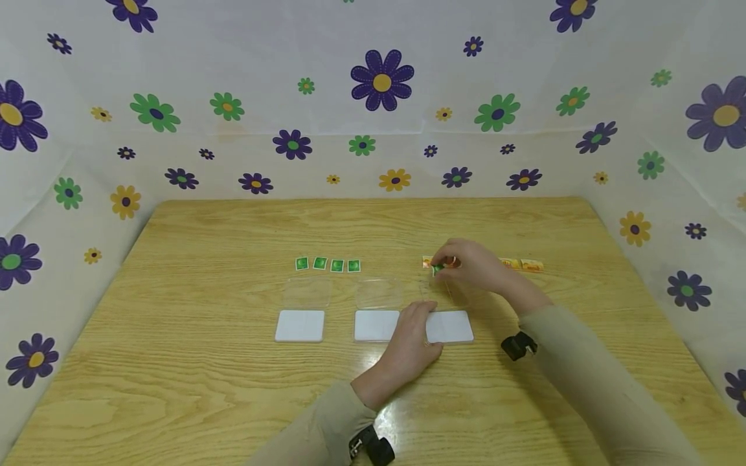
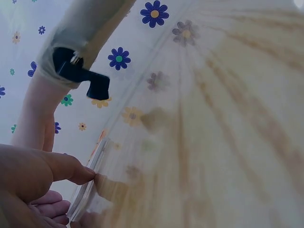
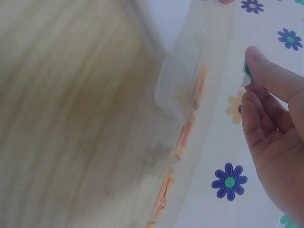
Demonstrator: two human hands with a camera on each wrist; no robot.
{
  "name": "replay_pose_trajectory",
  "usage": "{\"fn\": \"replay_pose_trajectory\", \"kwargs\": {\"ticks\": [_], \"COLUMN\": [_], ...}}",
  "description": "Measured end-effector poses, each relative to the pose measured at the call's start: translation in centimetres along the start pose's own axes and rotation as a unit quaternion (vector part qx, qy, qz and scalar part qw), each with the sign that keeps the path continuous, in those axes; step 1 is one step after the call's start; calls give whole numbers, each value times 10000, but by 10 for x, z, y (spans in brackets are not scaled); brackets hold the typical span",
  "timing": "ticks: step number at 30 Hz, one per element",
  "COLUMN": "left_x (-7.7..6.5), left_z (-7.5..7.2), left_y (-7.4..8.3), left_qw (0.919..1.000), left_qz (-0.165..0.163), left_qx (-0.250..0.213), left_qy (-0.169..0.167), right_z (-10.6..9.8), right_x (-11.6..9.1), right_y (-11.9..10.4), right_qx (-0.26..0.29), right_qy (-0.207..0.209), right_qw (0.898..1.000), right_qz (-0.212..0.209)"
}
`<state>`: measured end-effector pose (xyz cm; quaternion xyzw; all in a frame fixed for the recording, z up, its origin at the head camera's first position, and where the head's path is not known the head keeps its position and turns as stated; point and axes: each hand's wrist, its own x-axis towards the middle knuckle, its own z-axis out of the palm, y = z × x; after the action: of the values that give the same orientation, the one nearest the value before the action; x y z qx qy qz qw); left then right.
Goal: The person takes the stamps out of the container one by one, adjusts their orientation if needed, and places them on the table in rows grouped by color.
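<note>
Three flat cases lie in a row, each with a white base and a clear lid folded back behind it. My left hand (image 1: 408,342) grips the right-hand case (image 1: 451,327) by its left end, thumb on the near edge and fingers at the far edge. In the left wrist view, the thumb (image 2: 78,174) presses against the case's side. My right hand (image 1: 472,264) is raised over that case's clear lid (image 1: 457,294). Between thumb and fingertips it pinches a small green-and-white square piece (image 3: 247,73). Left of it are the middle case (image 1: 373,325) and left case (image 1: 300,325).
Several similar green squares (image 1: 320,263) lie in a row behind the left and middle cases. A row of small orange-yellow pieces (image 1: 531,265) runs behind the right case, partly hidden by my right hand. Flowered cloth (image 1: 326,116) surrounds the wooden table (image 1: 175,375).
</note>
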<state>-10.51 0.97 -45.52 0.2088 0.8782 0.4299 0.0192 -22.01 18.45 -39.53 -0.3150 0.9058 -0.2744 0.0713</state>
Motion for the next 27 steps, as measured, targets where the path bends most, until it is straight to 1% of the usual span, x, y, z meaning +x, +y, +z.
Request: {"fn": "replay_pose_trajectory", "kwargs": {"ticks": [5, 10, 14, 22, 27], "left_x": [0, 0, -1, -1, 0], "left_z": [0, -1, -1, 1, 0], "left_y": [1, 1, 1, -1, -1], "left_qw": [10000, 10000, 10000, 9997, 9998], "left_qz": [-34, -9, 43, 163, 118], "left_qx": [-20, 12, 50, 162, 132], "left_qy": [-22, -26, -1, 72, 71], "right_z": [4, 10, 12, 23, 33], "right_x": [25, 51, 67, 90, 98], "right_y": [-3, -6, -14, -23, -26], "right_qx": [131, 84, -16, -173, -277], "right_qy": [-122, -267, -399, -648, -766], "right_qw": [9997, 9996, 9992, 9976, 9956], "right_qz": [164, -23, -98, -156, -461]}}
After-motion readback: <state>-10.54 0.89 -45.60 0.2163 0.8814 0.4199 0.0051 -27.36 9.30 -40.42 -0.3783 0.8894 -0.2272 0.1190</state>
